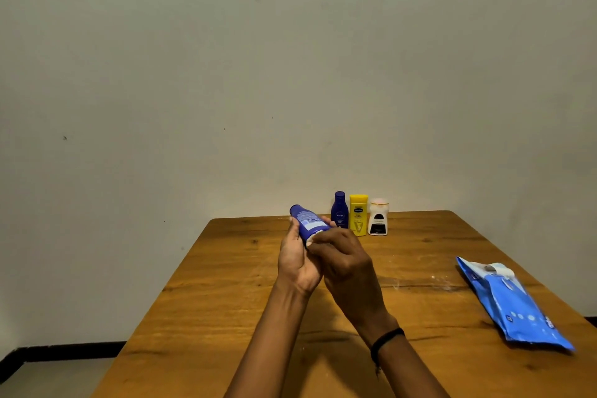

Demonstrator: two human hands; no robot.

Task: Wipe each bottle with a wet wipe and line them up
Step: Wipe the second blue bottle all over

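Holds a blue bottle [307, 221] in the air, in front and to the left of the yellow bottle [358, 215], cap tilted up and away. Grips it from beneath with the left hand [298, 263], fingers [293, 231] curled round the body, probably to steady it and turn its sides outward. Presses a scrap of white wet wipe [311, 241] to its lower end with the right hand [347, 263], fingers bunched and clamped on the wipe. Shows a small dark-blue bottle [339, 210] just left of the yellow bottle and a white bottle [378, 218] just right, upright at the counter's [226, 268] far edge, seemingly the line being formed. Has the blue wipes pack [513, 304] lying well right and nearer, within reach.
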